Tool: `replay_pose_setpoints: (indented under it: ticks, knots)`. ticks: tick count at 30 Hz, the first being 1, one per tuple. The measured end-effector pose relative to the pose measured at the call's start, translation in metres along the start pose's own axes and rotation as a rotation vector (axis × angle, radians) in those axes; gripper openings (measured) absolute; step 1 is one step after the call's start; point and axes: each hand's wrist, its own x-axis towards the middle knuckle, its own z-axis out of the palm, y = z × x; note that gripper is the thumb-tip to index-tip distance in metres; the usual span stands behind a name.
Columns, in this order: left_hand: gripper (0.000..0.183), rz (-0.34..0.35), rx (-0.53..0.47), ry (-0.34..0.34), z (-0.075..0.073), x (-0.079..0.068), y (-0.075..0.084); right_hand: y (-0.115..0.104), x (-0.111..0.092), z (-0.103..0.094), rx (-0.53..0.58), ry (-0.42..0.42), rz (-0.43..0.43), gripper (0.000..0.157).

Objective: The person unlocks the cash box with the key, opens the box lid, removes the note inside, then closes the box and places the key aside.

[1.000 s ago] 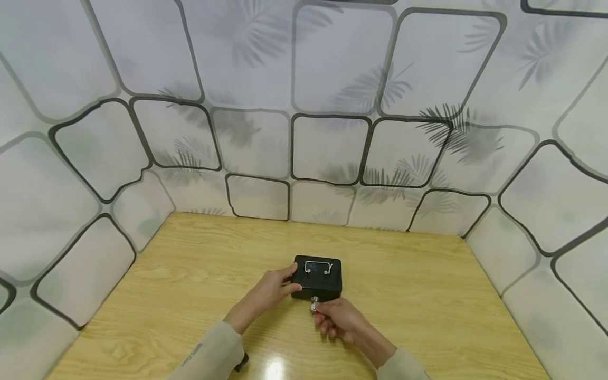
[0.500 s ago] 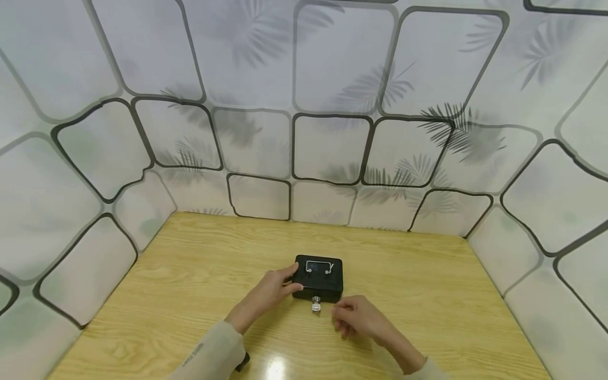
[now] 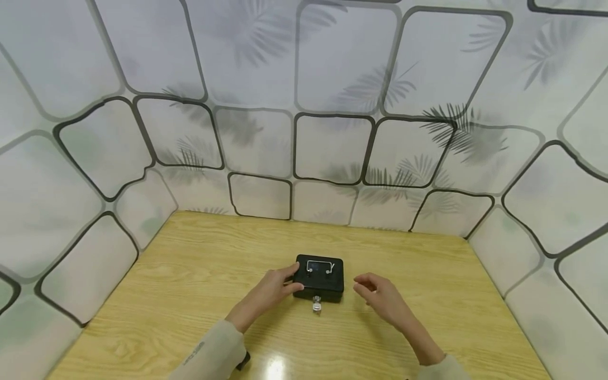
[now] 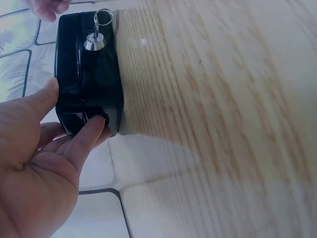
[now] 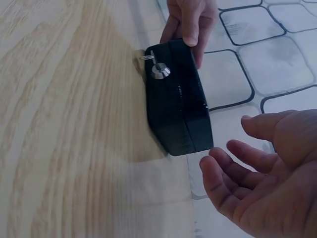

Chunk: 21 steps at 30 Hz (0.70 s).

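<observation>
Downward head view, close wrist views, box (image 3: 319,284) in all.

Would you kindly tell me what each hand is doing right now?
Left hand: holding the black box.
Right hand: open and empty, beside the box.

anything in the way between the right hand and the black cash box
Nothing visible; the head view shows only wood-grain tabletop in the gap between the right hand and the black cash box.
</observation>
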Motion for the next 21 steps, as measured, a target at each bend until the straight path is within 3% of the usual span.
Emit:
replay_pose_setpoints:
  ticks: [6,12,21]
  knots:
    - [0.067,0.002,0.005,0.005,0.000,0.000,0.000,0.004,0.005,0.013,-0.079,0.072,-0.086,0.044]
    - [0.068,-0.011,-0.015,-0.003,0.000,-0.001,0.000,0.006,0.008,0.023,-0.082,0.013,-0.109,0.069]
    - [0.067,-0.001,0.004,0.006,-0.001,-0.001,0.001,0.011,0.012,0.035,-0.106,-0.075,-0.100,0.092]
